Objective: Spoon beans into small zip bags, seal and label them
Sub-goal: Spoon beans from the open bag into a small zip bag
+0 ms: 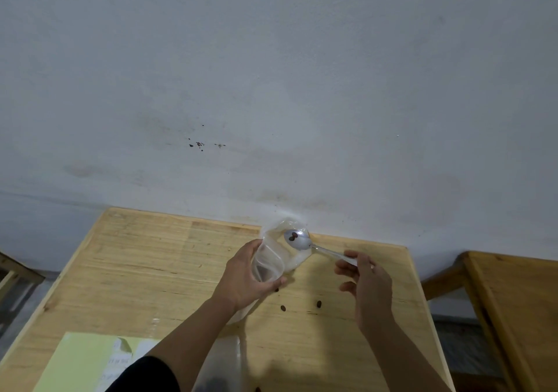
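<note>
My left hand grips a small clear zip bag with its mouth held open; a few dark beans show inside it. My right hand pinches the handle of a metal spoon. The spoon's bowl hovers just right of and above the bag's mouth and carries two brown beans. Three loose beans lie on the wooden table below the hands. A larger clear plastic bag with dark beans lies at the near edge, partly hidden by my left forearm.
A pale green sheet with white labels lies at the near left of the table. The table's back edge meets a grey wall. A second wooden table stands to the right across a gap.
</note>
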A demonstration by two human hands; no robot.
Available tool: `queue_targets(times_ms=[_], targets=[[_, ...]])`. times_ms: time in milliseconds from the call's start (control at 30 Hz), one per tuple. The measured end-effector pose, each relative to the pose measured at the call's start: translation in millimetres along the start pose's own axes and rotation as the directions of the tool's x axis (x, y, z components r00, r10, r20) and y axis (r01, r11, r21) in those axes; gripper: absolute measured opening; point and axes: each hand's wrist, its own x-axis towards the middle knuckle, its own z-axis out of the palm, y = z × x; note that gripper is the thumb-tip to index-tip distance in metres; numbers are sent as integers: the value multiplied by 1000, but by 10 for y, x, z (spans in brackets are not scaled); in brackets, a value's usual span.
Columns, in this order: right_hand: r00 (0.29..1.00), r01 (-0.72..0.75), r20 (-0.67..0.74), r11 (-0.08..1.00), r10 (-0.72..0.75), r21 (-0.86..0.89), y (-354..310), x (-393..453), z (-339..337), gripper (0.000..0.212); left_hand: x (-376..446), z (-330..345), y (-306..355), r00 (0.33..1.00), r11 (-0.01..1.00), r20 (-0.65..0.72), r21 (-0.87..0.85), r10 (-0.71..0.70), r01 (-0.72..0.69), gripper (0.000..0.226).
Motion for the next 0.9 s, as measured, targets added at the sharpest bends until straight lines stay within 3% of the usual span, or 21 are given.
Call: queue_targets(times_ms=[133,233,367,467,600,700,900], targets=[[975,191,142,973,-172,-133,-177,-162,31,28,11,-1,10,1000,1000,-11,-24,1,-1,114],[919,371,251,884,-305,-286,-212,-261,60,26,7,-4,18,1000,999,-8,-36,-1,1,115],[897,435,233,844,-376,-313,-176,-299,90,27,-5,-6,25,1000,999,-9,-46,-1,0,115],[956,290,21,936,-292,-201,-73,-216,90,27,-10,-2,15,1000,998,-5,-58,-3,3,115],[982,7,-183,972,-51,-237,214,-76,149,27,-29,26,-6,1000,999,13,-45,10,-10,112],[965,-178,-223,967,136,-181,423,11,274,25,-57,42,-19,1000,999,21,-42,20,-20,111],[884,-344,-197,876,424,340,473,169,512,21,-108,53,-70,998,998,53,-50,31,-29,106]])
